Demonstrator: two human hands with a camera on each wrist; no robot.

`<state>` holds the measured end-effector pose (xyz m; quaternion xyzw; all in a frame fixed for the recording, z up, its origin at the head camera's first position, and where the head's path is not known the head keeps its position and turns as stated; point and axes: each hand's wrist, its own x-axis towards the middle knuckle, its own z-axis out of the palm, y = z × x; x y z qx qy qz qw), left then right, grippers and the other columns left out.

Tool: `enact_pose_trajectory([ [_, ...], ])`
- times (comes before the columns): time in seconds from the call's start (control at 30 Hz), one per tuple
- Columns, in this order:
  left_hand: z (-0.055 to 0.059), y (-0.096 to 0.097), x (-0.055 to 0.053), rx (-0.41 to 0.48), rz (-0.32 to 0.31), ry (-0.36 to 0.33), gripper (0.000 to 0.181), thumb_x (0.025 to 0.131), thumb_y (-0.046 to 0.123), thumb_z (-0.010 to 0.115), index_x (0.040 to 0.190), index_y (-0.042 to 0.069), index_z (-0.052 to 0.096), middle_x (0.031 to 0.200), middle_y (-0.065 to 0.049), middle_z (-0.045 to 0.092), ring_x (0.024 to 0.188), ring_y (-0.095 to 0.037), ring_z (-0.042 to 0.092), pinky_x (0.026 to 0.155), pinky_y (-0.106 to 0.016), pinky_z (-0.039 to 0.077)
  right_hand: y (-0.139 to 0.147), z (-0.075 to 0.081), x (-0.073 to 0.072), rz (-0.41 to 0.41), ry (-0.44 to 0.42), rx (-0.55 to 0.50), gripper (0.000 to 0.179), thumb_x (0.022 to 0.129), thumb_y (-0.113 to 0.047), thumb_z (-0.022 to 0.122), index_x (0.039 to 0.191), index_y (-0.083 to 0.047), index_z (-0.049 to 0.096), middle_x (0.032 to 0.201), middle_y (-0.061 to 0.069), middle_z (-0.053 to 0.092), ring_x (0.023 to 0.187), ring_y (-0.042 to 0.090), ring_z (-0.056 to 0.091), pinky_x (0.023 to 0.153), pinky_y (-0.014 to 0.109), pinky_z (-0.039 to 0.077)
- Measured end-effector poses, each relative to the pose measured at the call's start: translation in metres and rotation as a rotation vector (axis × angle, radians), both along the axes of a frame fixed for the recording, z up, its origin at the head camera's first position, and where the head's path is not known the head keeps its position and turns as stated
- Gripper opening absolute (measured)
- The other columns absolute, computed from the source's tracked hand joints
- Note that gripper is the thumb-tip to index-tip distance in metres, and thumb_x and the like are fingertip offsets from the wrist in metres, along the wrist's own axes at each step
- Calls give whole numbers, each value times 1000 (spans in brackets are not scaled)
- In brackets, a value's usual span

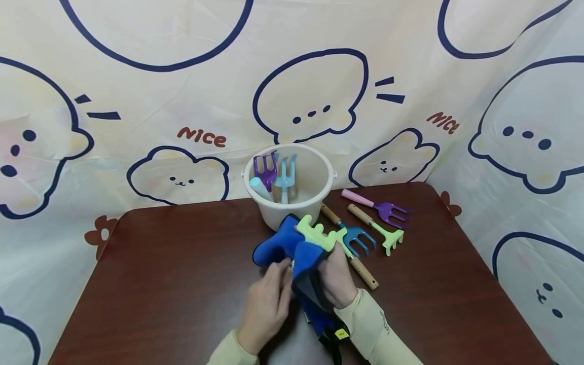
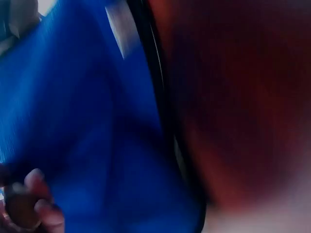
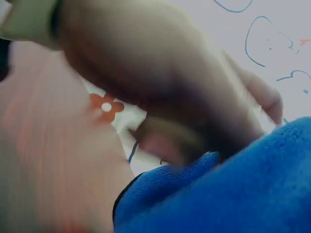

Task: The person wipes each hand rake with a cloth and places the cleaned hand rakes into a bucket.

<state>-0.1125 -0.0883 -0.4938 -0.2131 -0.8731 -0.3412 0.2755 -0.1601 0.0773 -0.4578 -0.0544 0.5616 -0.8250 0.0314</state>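
Observation:
A soft blue fleece piece with black edging (image 1: 307, 256) hangs between both hands in the head view. A strap with a black end and yellow label trails below it. My left hand (image 1: 266, 304) pinches the fleece near its middle. On the other side my right hand (image 1: 339, 276) grips a small garden rake with a light green head (image 1: 316, 233), the head overlapping the fleece's upper part. Blue fleece (image 2: 92, 107) fills much of the blurred left wrist view; fingertips (image 2: 48, 208) curl round a brown round end there. In the right wrist view my right hand partly hides behind the fleece (image 3: 252, 189).
A white bucket (image 1: 315, 205) at the back holds a purple fork (image 1: 266, 172) and a light blue fork (image 1: 285, 177). Right of it lie a blue fork (image 1: 358, 238), a green rake (image 1: 390, 237) and a purple fork with pink handle (image 1: 390, 212) on the brown table (image 1: 182, 284).

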Motion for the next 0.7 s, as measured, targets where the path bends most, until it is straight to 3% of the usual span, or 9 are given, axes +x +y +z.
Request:
enact_pose_trajectory([
  [0.13,-3,12,5,-16,-36,-139,33,93,11,73,124,7,61,110,-3,75,72,-2,59,61,-20,48,-1,-1,0,-42,-33,-42,25,92,9,58,79,-13,61,72,-8,60,69,7,58,67,20,50],
  [0.23,1,9,1,-88,-75,-155,25,96,18,72,118,11,62,93,6,73,66,1,56,57,-19,45,0,-1,-2,-62,-64,20,30,95,3,61,70,-12,56,64,-8,59,66,6,59,65,20,50],
  [0.33,9,-2,-6,-95,-97,-119,9,100,22,67,108,18,66,81,14,66,64,4,54,56,-18,45,-1,-1,-3,-55,-84,95,20,94,1,65,77,-8,65,70,-6,66,72,7,63,69,21,52],
  [0.43,17,-15,-13,71,-76,-111,8,102,14,63,99,20,68,81,12,65,64,2,57,59,-18,48,-3,-2,-3,15,-89,127,7,94,0,67,90,-3,72,81,-4,73,78,8,66,74,23,55],
  [0.53,24,-24,-21,292,-39,-136,11,104,9,61,101,14,70,90,6,66,73,-5,62,68,-20,53,-4,-4,-3,68,-57,157,5,94,-1,68,90,1,70,78,-5,72,75,8,67,71,22,55],
  [0.6,29,-27,-26,398,-20,-190,10,104,12,62,108,14,71,99,4,66,83,-9,63,75,-20,54,-4,-4,-3,83,-33,174,6,94,-1,68,90,2,70,78,-5,72,75,7,66,70,22,55],
  [0.7,36,-27,-32,481,-33,-317,15,104,20,64,115,17,75,108,5,66,96,-11,63,84,-22,53,-2,-4,-3,94,5,220,9,93,-2,69,96,7,71,81,-7,72,77,7,66,72,21,55],
])
